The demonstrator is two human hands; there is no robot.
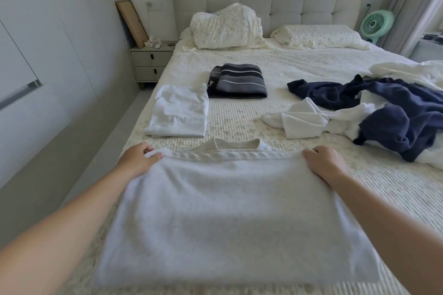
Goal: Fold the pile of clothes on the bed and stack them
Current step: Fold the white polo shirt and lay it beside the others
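Clothes lie part folded, part heaped on the wide bed [299, 67] with its cream ribbed cover.

Largest, a pale grey knit T-shirt [227, 211] lies at the bed's near edge, its lower half doubled up to just short of the collar. The left hand [139, 159] has its grip pinching the far left corner of that fold; the right hand [323, 163] rests on the far right corner, fingers curled over the edge. An unfolded heap of navy and white garments [383, 112] sprawls at the right edge. A folded white shirt [178, 112] sits by the left edge, a folded dark striped garment [239, 80] just beyond it.
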